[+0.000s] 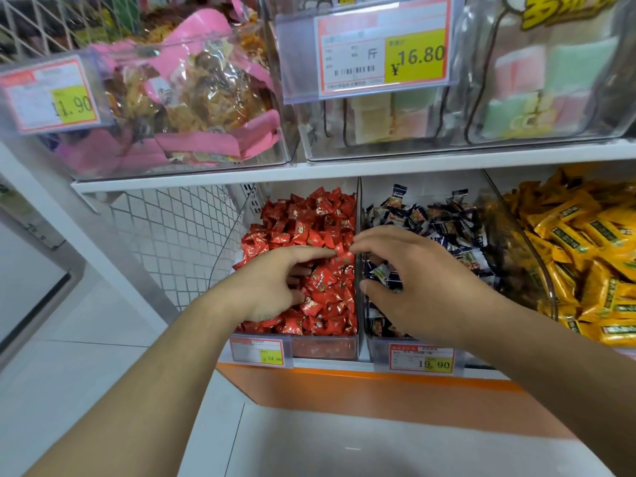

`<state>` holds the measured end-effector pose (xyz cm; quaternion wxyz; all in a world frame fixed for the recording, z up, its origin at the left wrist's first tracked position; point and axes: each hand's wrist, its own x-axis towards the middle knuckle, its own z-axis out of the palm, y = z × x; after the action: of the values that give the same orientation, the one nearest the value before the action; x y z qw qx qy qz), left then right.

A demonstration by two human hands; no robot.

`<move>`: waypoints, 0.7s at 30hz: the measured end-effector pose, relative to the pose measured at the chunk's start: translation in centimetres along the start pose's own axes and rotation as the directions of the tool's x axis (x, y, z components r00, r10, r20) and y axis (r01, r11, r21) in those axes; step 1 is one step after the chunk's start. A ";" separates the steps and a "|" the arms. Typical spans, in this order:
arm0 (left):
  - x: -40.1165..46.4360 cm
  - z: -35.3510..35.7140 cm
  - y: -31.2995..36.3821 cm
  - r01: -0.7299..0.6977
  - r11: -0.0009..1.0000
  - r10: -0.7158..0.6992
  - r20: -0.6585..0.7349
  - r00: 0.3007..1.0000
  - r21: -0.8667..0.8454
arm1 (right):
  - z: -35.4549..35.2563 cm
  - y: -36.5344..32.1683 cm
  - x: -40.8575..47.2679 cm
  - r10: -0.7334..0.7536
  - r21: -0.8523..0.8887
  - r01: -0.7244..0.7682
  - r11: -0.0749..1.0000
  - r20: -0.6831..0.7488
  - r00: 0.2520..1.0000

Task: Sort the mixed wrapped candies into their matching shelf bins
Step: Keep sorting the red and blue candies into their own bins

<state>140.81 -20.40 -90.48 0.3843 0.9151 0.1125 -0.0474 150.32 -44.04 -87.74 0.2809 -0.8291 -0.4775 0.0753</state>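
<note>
At frame centre, a red wrapped candy [340, 251] is pinched by the right hand [416, 287] above the red-candy bin [323, 347]; the left hand [272, 287], fingers loosely extended, is rested on the red candies [309, 215].

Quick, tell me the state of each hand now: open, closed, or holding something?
Left hand: open, index finger touching the red candies.
Right hand: closed, pinching a dark blue candy.

The white metal lower shelf [344, 364] held three clear plastic bins side by side: one of red wrapped candies [320, 349], one of dark blue wrapped candies [380, 342], one of yellow packets [550, 297]. The white upper shelf [309, 168] carried two more clear tubs, one with pink snack bags [165, 98] and one with pastel sweets [447, 115].
</note>
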 end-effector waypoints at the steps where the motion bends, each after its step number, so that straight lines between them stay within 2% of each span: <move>1: 0.0 0.0 -0.1 0.000 1.000 0.000 -0.014 1.000 -0.006 | 0.0 0.0 0.0 0.000 0.000 0.000 1.000 0.000 1.000; 5: 0.1 0.1 -0.6 0.000 1.000 0.000 -0.040 0.999 -0.007 | 0.0 0.1 0.0 -0.001 0.002 0.001 1.000 -0.001 1.000; 8: 0.1 0.1 -0.2 -0.034 0.998 0.034 0.001 0.999 0.047 | 0.0 0.1 0.0 -0.001 0.000 0.001 1.000 -0.002 1.000; 12: 0.2 1.3 1.2 -0.063 0.941 0.014 0.150 0.989 0.331 | 0.1 0.1 0.0 -0.010 0.000 0.010 1.000 -0.014 1.000; 14: 0.5 2.0 1.0 -0.040 0.909 -0.034 0.169 0.985 0.415 | 0.1 0.2 0.0 -0.012 -0.005 0.012 1.000 -0.018 1.000; 18: 0.9 2.1 0.3 -0.037 0.898 -0.001 0.086 0.996 0.439 | 0.1 0.1 -0.1 -0.018 -0.015 0.018 1.000 -0.019 1.000; 21: 0.5 1.6 -0.1 -0.029 0.893 0.044 -0.024 0.999 0.448 | 0.1 0.1 -0.1 -0.020 -0.024 0.019 1.000 -0.011 1.000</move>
<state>141.25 -21.43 -91.73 0.1623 0.9816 0.0880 -0.0494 150.32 -44.14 -87.89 0.2741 -0.8282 -0.4849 0.0621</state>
